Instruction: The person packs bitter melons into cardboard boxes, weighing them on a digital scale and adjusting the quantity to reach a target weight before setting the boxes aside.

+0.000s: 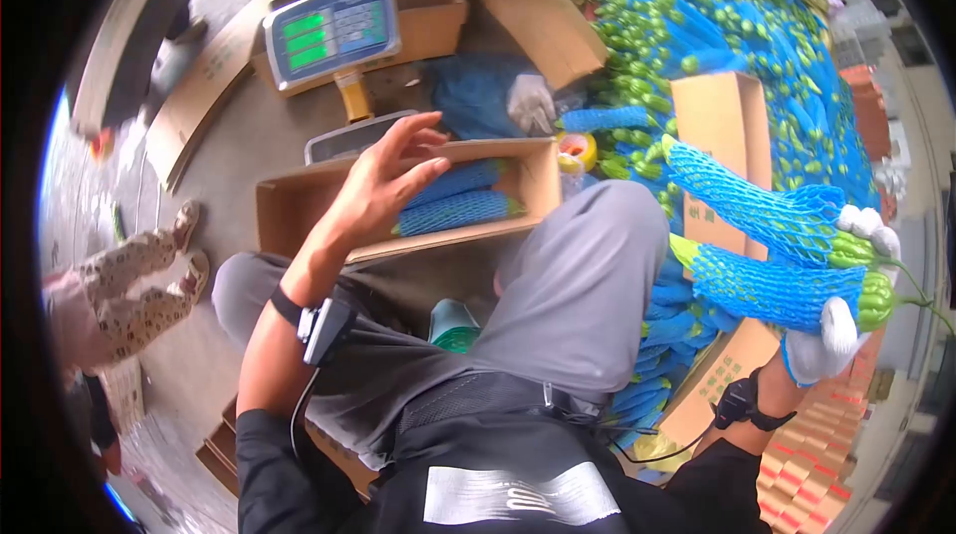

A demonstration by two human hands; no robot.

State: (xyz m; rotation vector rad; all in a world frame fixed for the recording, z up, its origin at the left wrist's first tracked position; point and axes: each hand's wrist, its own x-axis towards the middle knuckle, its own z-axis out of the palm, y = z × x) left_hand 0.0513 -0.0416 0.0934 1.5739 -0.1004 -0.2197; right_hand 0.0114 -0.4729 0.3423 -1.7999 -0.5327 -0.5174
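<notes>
My left hand (383,175) is bare, its fingers apart and empty, above an open cardboard box (284,220). Inside the box lie green peppers in blue foam net sleeves (458,213), partly hidden by the hand. In a white glove, my right hand (832,345) is held out to the right. It grips two long green peppers in blue foam nets (787,280) by their stem ends, side by side with the tips pointing left.
A digital scale (334,31) with lit green displays stands behind the box. Loose green peppers (637,46) and blue nets (797,135) form a heap at right. A tape roll (578,150) and a white glove (531,103) lie nearby. Another person's legs (129,280) are at left.
</notes>
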